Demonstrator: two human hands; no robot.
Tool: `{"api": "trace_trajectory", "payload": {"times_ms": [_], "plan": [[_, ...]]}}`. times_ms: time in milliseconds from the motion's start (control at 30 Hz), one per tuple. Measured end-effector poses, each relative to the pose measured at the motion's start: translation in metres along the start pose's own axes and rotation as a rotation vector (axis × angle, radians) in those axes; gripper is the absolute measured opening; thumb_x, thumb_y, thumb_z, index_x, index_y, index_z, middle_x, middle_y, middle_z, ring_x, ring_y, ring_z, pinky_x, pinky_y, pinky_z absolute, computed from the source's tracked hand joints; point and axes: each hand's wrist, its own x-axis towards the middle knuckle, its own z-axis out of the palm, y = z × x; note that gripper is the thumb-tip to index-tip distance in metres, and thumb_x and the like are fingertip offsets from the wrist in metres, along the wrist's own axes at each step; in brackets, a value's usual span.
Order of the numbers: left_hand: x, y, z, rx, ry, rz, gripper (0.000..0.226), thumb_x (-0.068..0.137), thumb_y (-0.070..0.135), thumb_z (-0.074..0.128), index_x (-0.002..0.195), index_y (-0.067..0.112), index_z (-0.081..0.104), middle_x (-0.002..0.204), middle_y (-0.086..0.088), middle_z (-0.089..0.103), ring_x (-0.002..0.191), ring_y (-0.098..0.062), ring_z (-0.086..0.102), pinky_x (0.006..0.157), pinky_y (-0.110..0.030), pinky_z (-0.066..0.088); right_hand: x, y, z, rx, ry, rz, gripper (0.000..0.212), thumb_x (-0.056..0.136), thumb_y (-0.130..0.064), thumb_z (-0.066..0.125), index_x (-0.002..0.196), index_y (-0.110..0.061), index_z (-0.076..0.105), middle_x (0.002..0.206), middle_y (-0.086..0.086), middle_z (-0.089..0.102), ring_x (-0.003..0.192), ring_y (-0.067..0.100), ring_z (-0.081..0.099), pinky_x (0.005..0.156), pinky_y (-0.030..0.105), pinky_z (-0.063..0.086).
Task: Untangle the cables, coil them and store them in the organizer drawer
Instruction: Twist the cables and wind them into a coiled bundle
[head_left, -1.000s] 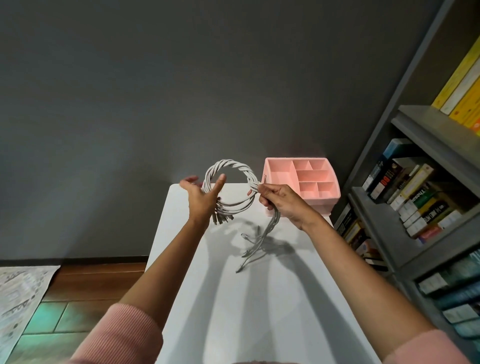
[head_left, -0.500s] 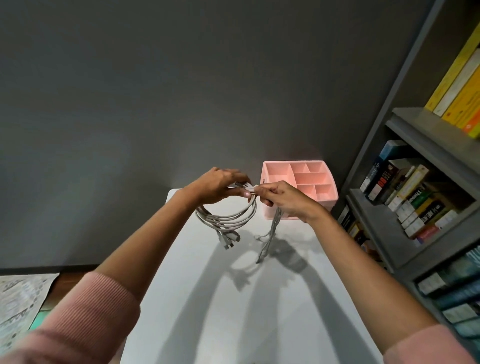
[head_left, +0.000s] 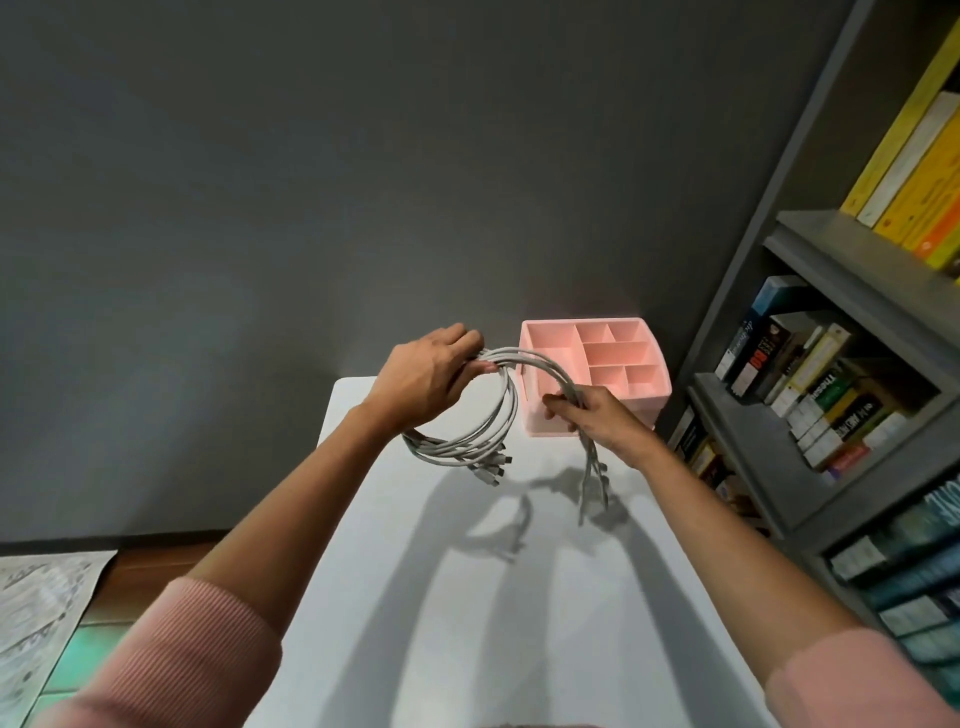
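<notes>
A bundle of several grey cables (head_left: 470, 441) is held in the air above the white table (head_left: 467, 597). My left hand (head_left: 423, 374) grips the top of a coiled loop whose plug ends hang at its lower right. From there the bundle arches right to my right hand (head_left: 597, 421), which grips it in front of the pink organizer (head_left: 649, 408). The loose tails (head_left: 589, 483) hang below my right hand down to the table. The organizer has several open compartments, with nothing visible inside them.
A grey bookshelf (head_left: 831, 249) full of books stands close along the table's right side. A dark grey wall rises behind the table. At lower left lie wooden floor and a patterned mat (head_left: 36, 613).
My hands have moved apart: the right hand slid down and right along the cable bundle. The coil under my left hand has widened and hangs lower.
</notes>
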Motion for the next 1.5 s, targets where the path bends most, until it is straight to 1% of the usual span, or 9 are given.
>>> {"api": "trace_trajectory", "payload": {"times_ms": [100, 433, 633, 767, 900, 1133, 1333, 1433, 1500], "plan": [[0.0, 0.0, -0.004, 0.023, 0.004, -0.007, 0.044, 0.094, 0.055, 0.027, 0.094, 0.016, 0.05, 0.087, 0.001, 0.051, 0.073, -0.021, 0.053, 0.05, -0.028, 0.031, 0.001, 0.022, 0.0, -0.07, 0.114, 0.078, 0.024, 0.094, -0.031, 0.056, 0.074, -0.019, 0.058, 0.07, 0.003, 0.058, 0.07, 0.016, 0.052, 0.072, 0.031, 0.04], [-0.011, -0.003, -0.001, 0.005, -0.018, -0.078, 0.049, 0.092, 0.058, 0.022, 0.093, 0.018, 0.048, 0.086, 0.003, 0.051, 0.072, -0.022, 0.054, 0.05, -0.028, 0.035, 0.0, 0.052, 0.005, -0.409, 0.207, 0.243, 0.031, 0.1, -0.027, 0.045, 0.112, -0.004, 0.06, 0.104, 0.016, 0.057, 0.086, 0.025, 0.054, 0.069, 0.026, 0.037], [-0.015, 0.016, 0.006, -0.114, -0.082, 0.041, 0.041, 0.094, 0.052, 0.027, 0.089, 0.016, 0.046, 0.086, 0.002, 0.048, 0.069, -0.025, 0.051, 0.05, -0.033, 0.041, 0.008, 0.022, 0.012, 0.153, 0.356, 0.35, 0.043, 0.103, -0.029, 0.034, 0.072, -0.008, 0.054, 0.066, 0.007, 0.061, 0.073, 0.027, 0.06, 0.083, 0.042, 0.052], [-0.012, 0.026, 0.011, -0.154, -0.096, 0.079, 0.036, 0.096, 0.046, 0.03, 0.088, 0.014, 0.045, 0.085, -0.002, 0.047, 0.067, -0.029, 0.05, 0.053, -0.039, 0.045, 0.013, -0.016, 0.016, 0.686, 0.335, 0.328, 0.038, 0.104, -0.026, 0.031, 0.073, -0.008, 0.042, 0.054, 0.009, 0.06, 0.061, 0.023, 0.059, 0.071, 0.043, 0.054], [-0.008, 0.026, 0.012, -0.302, -0.132, 0.103, 0.026, 0.097, 0.033, 0.04, 0.086, 0.01, 0.048, 0.082, 0.003, 0.039, 0.064, -0.021, 0.04, 0.057, -0.038, 0.043, 0.016, -0.034, 0.02, 0.84, 0.231, 0.389, 0.037, 0.104, -0.024, 0.034, 0.073, -0.006, 0.043, 0.044, 0.008, 0.06, 0.041, 0.019, 0.063, 0.042, 0.031, 0.055], [-0.007, 0.021, 0.011, -0.407, -0.169, 0.118, 0.022, 0.097, 0.026, 0.048, 0.081, 0.01, 0.048, 0.079, 0.003, 0.037, 0.063, -0.013, 0.034, 0.059, -0.026, 0.032, 0.01, -0.038, 0.022, 0.821, -0.086, 0.473, 0.025, 0.103, -0.016, 0.035, 0.092, -0.002, 0.053, 0.081, 0.013, 0.056, 0.059, 0.02, 0.067, 0.052, 0.032, 0.058], [0.0, 0.029, 0.011, -0.423, -0.158, 0.155, 0.025, 0.096, 0.029, 0.048, 0.08, 0.009, 0.049, 0.077, 0.004, 0.037, 0.061, -0.01, 0.033, 0.058, -0.025, 0.032, 0.001, -0.043, 0.02, 0.799, -0.281, 0.457, 0.035, 0.102, -0.008, 0.024, 0.09, 0.002, 0.056, 0.058, 0.01, 0.066, 0.049, 0.017, 0.066, 0.049, 0.027, 0.056], [0.002, 0.034, 0.012, -0.42, -0.138, 0.169, 0.022, 0.096, 0.028, 0.048, 0.082, 0.011, 0.049, 0.077, 0.006, 0.035, 0.061, -0.011, 0.034, 0.057, -0.03, 0.037, -0.001, -0.046, 0.021, 0.903, -0.381, 0.404, 0.013, 0.092, -0.008, 0.046, 0.09, 0.0, 0.056, 0.06, 0.008, 0.059, 0.051, 0.017, 0.061, 0.053, 0.029, 0.056], [0.003, 0.033, 0.014, -0.415, -0.127, 0.155, 0.021, 0.096, 0.028, 0.047, 0.082, 0.011, 0.049, 0.078, 0.006, 0.037, 0.061, -0.014, 0.036, 0.057, -0.032, 0.039, -0.001, -0.044, 0.021, 1.067, -0.465, 0.355, 0.028, 0.069, -0.009, 0.07, 0.091, 0.006, 0.062, 0.069, 0.017, 0.061, 0.061, 0.028, 0.065, 0.057, 0.035, 0.057]]}}
